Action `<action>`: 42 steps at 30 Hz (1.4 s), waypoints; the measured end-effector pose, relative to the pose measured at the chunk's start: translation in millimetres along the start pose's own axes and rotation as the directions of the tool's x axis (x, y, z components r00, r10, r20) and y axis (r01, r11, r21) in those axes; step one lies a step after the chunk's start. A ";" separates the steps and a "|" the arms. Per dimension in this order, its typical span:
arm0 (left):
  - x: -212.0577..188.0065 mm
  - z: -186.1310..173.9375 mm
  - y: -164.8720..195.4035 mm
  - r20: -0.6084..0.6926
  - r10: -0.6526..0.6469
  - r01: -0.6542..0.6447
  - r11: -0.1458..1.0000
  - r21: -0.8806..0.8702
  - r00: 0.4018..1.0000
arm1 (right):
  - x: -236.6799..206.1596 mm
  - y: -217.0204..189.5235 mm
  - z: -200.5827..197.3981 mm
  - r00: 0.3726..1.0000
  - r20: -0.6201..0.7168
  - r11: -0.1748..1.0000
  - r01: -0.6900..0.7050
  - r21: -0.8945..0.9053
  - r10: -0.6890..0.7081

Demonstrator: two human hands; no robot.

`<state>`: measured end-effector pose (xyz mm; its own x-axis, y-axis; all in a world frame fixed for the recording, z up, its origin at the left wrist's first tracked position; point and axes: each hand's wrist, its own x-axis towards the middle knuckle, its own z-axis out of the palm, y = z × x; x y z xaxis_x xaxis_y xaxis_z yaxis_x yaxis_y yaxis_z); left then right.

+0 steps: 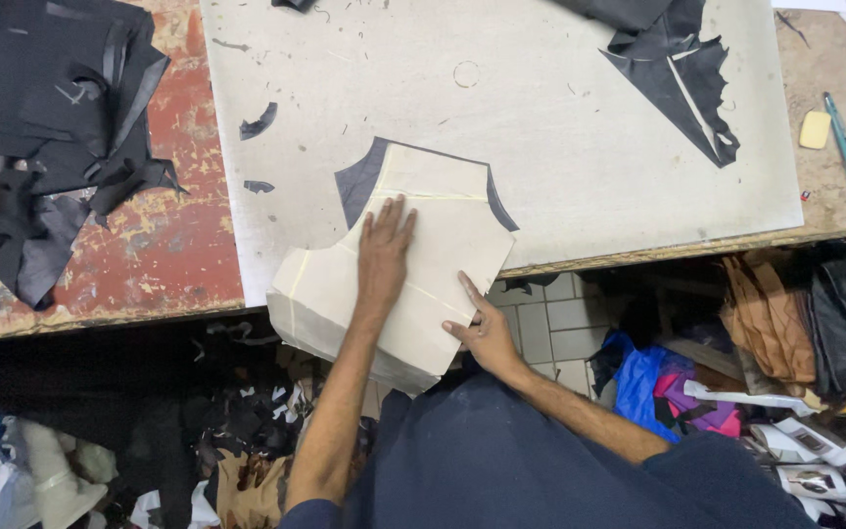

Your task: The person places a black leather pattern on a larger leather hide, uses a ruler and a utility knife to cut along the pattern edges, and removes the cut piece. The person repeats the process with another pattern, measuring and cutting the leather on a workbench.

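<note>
A cream card pattern piece (443, 220) lies on a dark leather piece (354, 186) at the front edge of the pale cutting board (560, 108), overhanging it toward me. My left hand (384, 250) rests flat on the pattern, fingers spread and pointing away. My right hand (482, 328) touches the pattern's lower right edge, index finger stretched along it, holding nothing that I can see.
Black leather scraps (61, 108) are heaped on the worn red table at left; more black offcuts (678, 69) lie at the board's far right. A yellow eraser-like block (815, 129) and a teal pen (844, 142) sit at right. Bags and scraps fill the floor below.
</note>
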<state>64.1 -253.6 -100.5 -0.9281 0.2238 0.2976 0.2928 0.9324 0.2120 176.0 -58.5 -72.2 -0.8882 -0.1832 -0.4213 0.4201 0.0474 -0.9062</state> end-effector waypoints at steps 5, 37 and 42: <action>21.3 9.1 22.8 0.124 0.065 -0.042 0.982 -0.182 0.990 | 0.5 1.9 3.2 1.000 -0.010 0.994 0.005 0.110 -0.004; 27.6 9.0 24.0 0.051 0.167 -0.155 0.970 -0.185 0.985 | -2.7 16.7 20.8 0.980 -0.197 0.991 -0.012 -0.137 -0.016; 26.9 3.3 27.5 0.086 0.194 -0.181 0.974 -0.136 0.977 | -1.8 24.7 20.0 0.964 -0.234 0.984 0.097 -0.151 -0.130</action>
<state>46.4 -221.0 -89.7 -0.8701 0.4237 0.2519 0.4846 0.8289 0.2794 191.7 -76.6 -93.1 -0.9541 0.0468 -0.2959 0.2995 0.1771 -0.9375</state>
